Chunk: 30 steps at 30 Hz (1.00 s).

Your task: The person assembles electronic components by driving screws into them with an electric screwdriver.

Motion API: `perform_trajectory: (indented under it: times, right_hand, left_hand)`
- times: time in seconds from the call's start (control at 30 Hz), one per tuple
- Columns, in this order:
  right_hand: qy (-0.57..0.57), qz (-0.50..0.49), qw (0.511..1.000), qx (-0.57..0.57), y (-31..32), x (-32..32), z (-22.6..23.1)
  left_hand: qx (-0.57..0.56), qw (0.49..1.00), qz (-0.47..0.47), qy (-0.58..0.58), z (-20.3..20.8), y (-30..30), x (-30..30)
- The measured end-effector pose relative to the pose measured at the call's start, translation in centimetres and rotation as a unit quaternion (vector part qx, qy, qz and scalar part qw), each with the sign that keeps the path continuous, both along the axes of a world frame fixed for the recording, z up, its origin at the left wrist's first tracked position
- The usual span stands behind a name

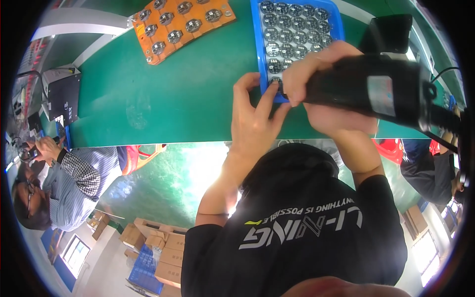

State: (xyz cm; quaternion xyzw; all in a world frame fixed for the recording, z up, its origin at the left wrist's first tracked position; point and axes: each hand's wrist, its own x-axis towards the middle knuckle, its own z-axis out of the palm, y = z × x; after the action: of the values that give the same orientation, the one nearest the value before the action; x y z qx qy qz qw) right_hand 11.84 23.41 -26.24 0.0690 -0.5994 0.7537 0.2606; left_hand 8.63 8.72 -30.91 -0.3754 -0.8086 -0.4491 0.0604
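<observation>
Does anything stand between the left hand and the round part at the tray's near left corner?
Nothing visible: the left hand reaches over the blue tray's wall and appears to touch the round part.

On the green table (109, 114), one orange plate (184, 31) toward the left edge carries at least nine round parts (174, 36). One blue tray (260, 49) holds at least twenty more — its near right corner is covered. Two hands, left (255, 116) and right (330, 121) — plus one black handheld tool (346, 81).
</observation>
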Motion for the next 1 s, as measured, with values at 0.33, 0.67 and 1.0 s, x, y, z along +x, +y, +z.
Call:
perform_trajectory:
  times: [0.33,0.67,1.0]
  right_hand:
    - [-0.131,-0.034,0.99,-0.027,-0.1,-1.6,0.9]
    - [0.097,-0.103,0.978,-0.155,3.0,0.9,2.1]
    - [0.117,-0.096,0.984,-0.095,11.5,8.5,4.8]
  left_hand:
    - [0.011,1.0,0.007,-0.008,0.6,0.2,0.2]
    - [0.019,0.995,0.028,0.091,0.2,-0.3,0.6]
    - [-0.016,0.984,-0.071,0.164,0.1,1.7,0.9]
